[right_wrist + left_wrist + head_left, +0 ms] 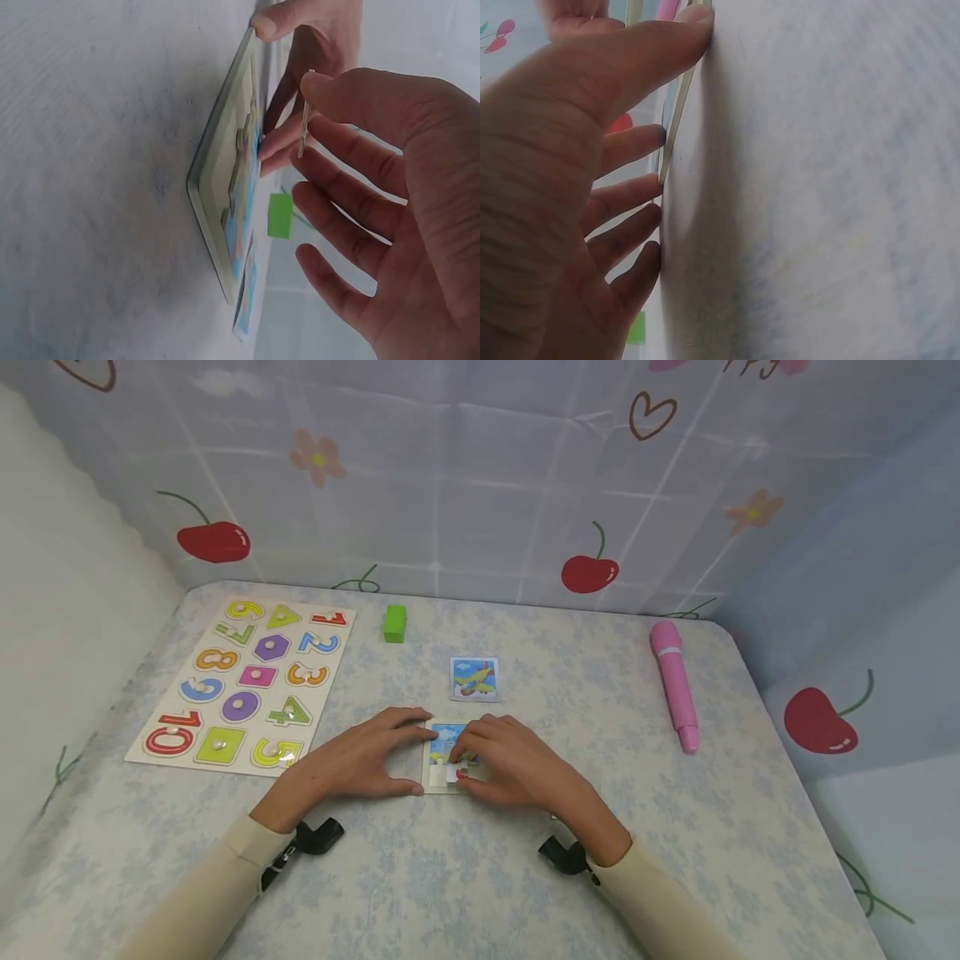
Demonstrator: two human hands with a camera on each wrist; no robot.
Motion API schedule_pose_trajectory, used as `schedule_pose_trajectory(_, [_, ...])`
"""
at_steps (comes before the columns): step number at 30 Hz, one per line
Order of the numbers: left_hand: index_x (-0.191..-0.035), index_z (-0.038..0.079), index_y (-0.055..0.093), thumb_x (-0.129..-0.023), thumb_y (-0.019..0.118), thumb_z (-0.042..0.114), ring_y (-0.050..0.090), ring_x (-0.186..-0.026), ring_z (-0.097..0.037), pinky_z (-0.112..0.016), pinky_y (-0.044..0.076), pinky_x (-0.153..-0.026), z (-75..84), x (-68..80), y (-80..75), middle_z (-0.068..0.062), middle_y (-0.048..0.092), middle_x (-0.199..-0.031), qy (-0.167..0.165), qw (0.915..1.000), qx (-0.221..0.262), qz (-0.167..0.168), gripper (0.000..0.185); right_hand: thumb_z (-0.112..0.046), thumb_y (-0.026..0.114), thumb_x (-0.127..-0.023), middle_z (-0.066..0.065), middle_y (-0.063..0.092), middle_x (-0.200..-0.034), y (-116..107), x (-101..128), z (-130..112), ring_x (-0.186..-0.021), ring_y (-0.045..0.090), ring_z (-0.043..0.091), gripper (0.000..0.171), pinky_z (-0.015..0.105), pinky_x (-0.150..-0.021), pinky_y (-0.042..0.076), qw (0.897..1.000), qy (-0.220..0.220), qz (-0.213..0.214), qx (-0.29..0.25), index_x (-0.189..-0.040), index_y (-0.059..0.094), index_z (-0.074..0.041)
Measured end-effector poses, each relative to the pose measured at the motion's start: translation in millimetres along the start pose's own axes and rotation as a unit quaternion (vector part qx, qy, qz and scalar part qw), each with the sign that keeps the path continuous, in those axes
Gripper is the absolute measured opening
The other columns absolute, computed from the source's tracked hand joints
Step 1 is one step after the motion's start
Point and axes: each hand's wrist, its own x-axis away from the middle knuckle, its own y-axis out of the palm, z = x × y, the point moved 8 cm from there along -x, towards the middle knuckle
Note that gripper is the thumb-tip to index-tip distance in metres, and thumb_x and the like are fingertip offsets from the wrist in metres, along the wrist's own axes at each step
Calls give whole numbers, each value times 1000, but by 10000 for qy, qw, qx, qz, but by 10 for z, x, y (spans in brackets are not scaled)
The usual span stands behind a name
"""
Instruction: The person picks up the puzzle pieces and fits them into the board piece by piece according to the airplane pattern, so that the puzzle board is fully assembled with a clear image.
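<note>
I'm looking down at a cloth-covered table boxed in by printed sheeting.

The table (750,827) wears a pale cloth with a faint blue-grey floral print, and its far corners are rounded. Behind it and to my right hangs a light bluish sheet (480,485) creased into a grid of fold lines and printed with red cherries, pink flowers and outlined hearts. On my left a plain white padded surface (67,610) rises beside the table edge. The light is soft and even, with only faint shadows on the cloth.
</note>
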Motion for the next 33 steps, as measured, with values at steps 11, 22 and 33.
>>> schedule_pose_trajectory(11, [-144, 22, 57, -82, 78, 57, 37, -143, -18, -42, 41, -111, -7, 0, -10, -1, 39, -157, 10, 10000, 1, -2, 75, -36, 74, -91, -9, 65, -111, 155, -95, -69, -107, 58, 12, 21, 38, -96, 46, 9999, -113, 26, 122, -108, 73, -23])
schedule_pose_trajectory(22, [-145, 22, 57, -82, 79, 57, 37, -143, -17, -42, 41, -111, 0, 7, -13, -1, 39, -157, 32, 10000, 14, 31, 75, -35, 75, -91, -9, 64, -112, 252, -146, -132, -111, 59, 14, 21, 39, -100, 46, 9987, -113, -73, 501, -109, 72, -24])
schedule_pose_trajectory(33, [-144, 22, 57, -83, 78, 56, 37, -143, -18, -42, 42, -110, -5, 14, -5, -1, 39, -157, 54, 10000, 9, 46, 74, -34, 74, -93, -9, 64, -109, 264, -154, -160, -108, 59, 13, 16, 39, -98, 47, 9966, -92, 47, 814, -105, 73, -24])
